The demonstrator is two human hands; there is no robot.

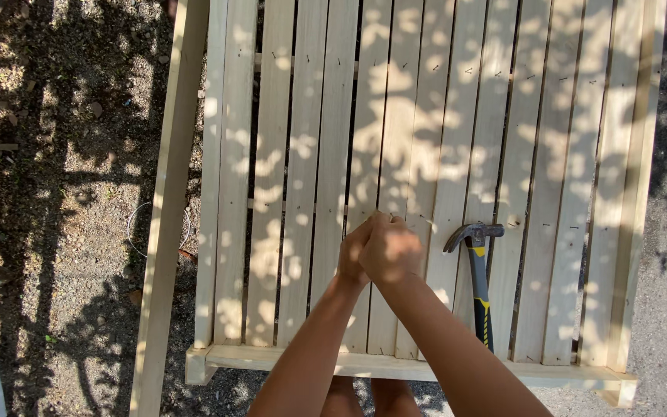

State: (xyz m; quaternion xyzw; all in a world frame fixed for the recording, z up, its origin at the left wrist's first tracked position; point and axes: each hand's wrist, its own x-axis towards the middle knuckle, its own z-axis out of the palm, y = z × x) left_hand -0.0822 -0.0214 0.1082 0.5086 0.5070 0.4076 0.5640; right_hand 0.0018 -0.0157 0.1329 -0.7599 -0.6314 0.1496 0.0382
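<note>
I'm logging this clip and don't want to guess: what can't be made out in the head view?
- Whatever the left hand and right hand may hold: they are clasped together over the slats, covering it.
- The slatted wooden frame: its far end is cut off by the top edge.
- The nails in the slats: too small to tell how deep they sit.
- The hammer: dappled shade obscures its lower handle.

Pale wooden slat frame (303,154) sitting on bare dirt and gravel ground (55,193), with a claw hammer (479,270) lying flat on the slats, handle black and yellow.
</note>
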